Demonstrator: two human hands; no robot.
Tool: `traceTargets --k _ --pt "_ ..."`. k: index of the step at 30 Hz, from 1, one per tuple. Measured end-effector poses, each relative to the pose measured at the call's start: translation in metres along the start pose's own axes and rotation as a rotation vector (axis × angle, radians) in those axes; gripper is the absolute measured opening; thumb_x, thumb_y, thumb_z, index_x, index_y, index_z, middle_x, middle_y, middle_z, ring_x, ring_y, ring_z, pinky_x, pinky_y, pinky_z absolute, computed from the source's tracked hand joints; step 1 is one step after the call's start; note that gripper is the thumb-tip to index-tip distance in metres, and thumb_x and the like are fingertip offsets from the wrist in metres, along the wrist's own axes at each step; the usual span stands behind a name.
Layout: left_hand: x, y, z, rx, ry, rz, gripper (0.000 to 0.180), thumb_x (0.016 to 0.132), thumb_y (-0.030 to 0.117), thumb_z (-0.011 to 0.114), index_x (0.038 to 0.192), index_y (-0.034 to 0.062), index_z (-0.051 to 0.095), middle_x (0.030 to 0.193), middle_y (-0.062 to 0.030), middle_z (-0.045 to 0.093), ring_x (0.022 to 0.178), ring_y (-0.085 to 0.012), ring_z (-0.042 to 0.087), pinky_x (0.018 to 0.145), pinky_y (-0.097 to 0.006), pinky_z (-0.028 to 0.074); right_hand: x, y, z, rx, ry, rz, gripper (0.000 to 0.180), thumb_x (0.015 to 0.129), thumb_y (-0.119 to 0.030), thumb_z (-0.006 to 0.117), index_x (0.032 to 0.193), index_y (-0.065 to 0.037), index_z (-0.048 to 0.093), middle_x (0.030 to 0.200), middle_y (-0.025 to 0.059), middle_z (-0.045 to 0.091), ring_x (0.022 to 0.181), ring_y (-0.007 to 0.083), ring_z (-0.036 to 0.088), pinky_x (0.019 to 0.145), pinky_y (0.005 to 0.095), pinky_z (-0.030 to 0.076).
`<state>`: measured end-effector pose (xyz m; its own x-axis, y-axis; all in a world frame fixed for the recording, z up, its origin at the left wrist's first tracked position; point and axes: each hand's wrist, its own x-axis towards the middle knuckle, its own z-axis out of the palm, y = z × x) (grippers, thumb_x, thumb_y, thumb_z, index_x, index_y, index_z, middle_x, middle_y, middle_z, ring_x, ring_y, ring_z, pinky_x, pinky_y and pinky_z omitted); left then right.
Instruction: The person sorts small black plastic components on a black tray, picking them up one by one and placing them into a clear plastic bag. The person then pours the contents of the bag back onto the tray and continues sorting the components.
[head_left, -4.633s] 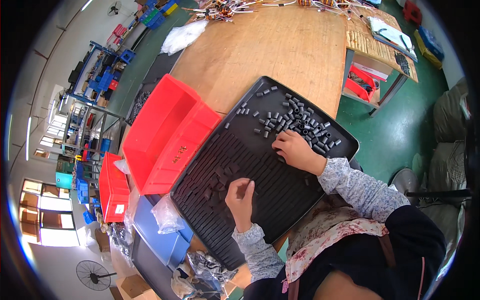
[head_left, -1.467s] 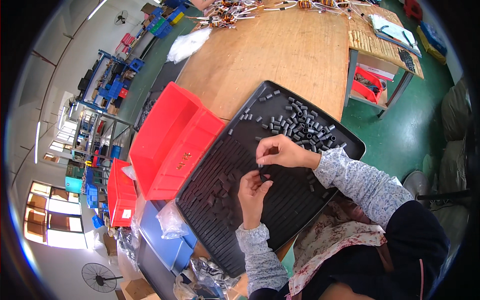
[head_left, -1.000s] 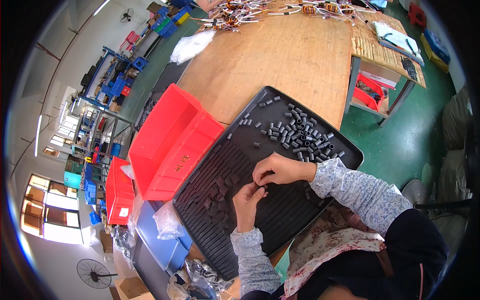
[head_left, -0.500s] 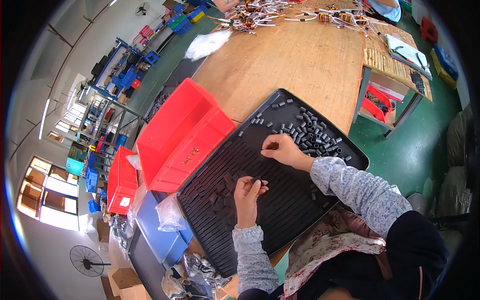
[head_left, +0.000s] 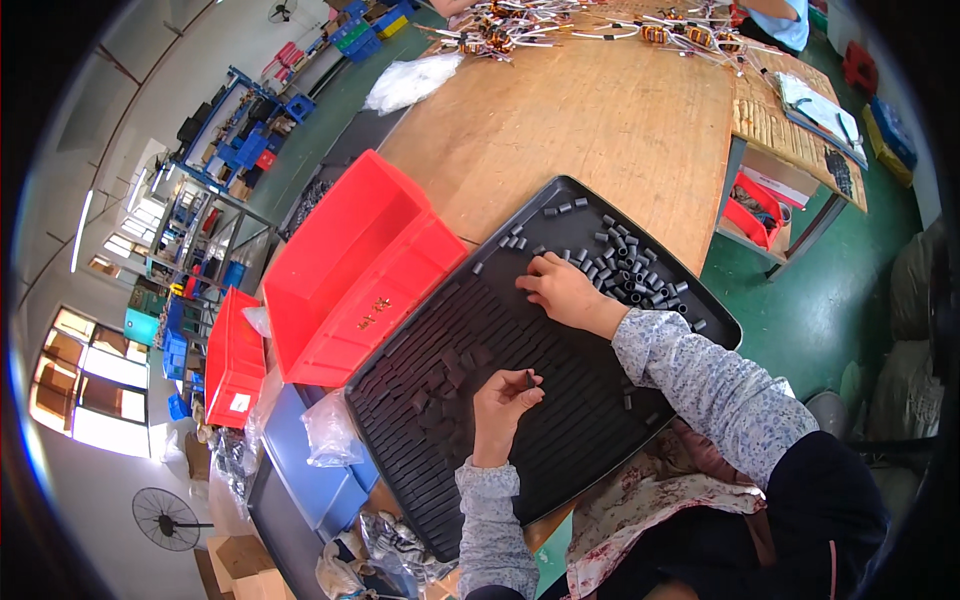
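Note:
A large black tray (head_left: 600, 440) lies tilted across the table in front of me. My left hand (head_left: 503, 408) pinches a small black piece (head_left: 531, 380) between thumb and forefinger, above the tray's middle. Just beyond it, my right hand (head_left: 568, 292) reaches down with bent fingers beside the loose black cylinders (head_left: 632, 270); whatever its fingertips hold is hidden. Close rows of flat black strips (head_left: 480, 325) cover much of the tray. A loose heap of dark flat pieces (head_left: 445, 385) rests on them, left of my left hand.
A red bin (head_left: 350, 270) stands against the tray's left edge, with a second red bin (head_left: 237, 360) further left. Wire bundles with coils (head_left: 500, 30) lie at the table's far end, where another person's arm (head_left: 775, 22) shows. A clear plastic bag (head_left: 333, 428) sits on a blue lid.
My right hand has shifted slightly left and away from me, its fingers now lower toward the tray. The left hand has turned and moved a little nearer me, with its thumb and forefinger pinched.

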<state>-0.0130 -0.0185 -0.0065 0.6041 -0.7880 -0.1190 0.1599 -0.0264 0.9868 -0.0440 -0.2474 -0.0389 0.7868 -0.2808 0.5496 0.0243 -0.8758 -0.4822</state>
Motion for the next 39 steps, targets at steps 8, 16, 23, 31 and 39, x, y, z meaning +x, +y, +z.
traceTargets --k 8,16,23,31,39 --pt "-0.005 -0.007 -0.014 0.001 0.028 0.001 0.021 0.083 0.011 0.076 0.096 -0.0005 0.063 0.089 -0.0097 0.069 0.071 -0.012 0.063 0.064 -0.023 0.05 0.001 -0.035 -0.018 0.804 -0.085 0.262 0.014 0.076 0.003 0.073 0.086 -0.003 0.065 0.081 0.0082 0.067 0.074 0.018 0.066 0.069 0.0294 0.053" --pt "-0.004 -0.003 -0.013 0.01 0.053 -0.019 0.027 0.088 0.02 0.073 0.1 -0.0022 0.063 0.09 -0.0098 0.069 0.073 -0.0121 0.063 0.067 -0.024 0.051 -0.011 -0.054 -0.029 1.031 -0.501 0.168 0.009 0.079 0.002 0.072 0.082 0.002 0.064 0.078 0.0064 0.068 0.072 0.0113 0.065 0.068 0.0265 0.053" --pt "-0.004 -0.006 -0.014 0.025 0.034 -0.017 0.032 0.092 0.024 0.068 0.107 -0.0042 0.063 0.093 -0.0123 0.068 0.079 -0.0153 0.065 0.074 -0.026 0.053 -0.009 -0.054 -0.031 0.777 -0.446 -0.186 0.009 0.08 0.004 0.071 0.087 0.003 0.066 0.093 0.0065 0.068 0.088 0.0139 0.064 0.076 0.0297 0.053" --pt "0.001 0.015 -0.054 0.878 0.449 0.441 0.032 0.087 0.021 0.071 0.114 0.0031 0.067 0.111 -0.0102 0.066 0.105 -0.0224 0.058 0.092 -0.036 0.046 -0.003 -0.024 -0.011 0.565 0.065 0.43 0.01 0.076 -0.003 0.074 0.085 -0.003 0.07 0.085 0.0133 0.069 0.077 0.0248 0.069 0.066 0.0325 0.053" --pt "0.006 0.008 -0.062 1.096 0.409 0.465 0.017 0.08 0.012 0.073 0.094 0.0024 0.072 0.098 -0.0097 0.066 0.101 -0.0293 0.056 0.093 -0.039 0.043 -0.004 -0.008 0.01 0.058 0.025 0.025 0.01 0.077 -0.015 0.071 0.085 -0.01 0.068 0.081 0.0071 0.062 0.084 0.0285 0.063 0.068 0.0429 0.05"
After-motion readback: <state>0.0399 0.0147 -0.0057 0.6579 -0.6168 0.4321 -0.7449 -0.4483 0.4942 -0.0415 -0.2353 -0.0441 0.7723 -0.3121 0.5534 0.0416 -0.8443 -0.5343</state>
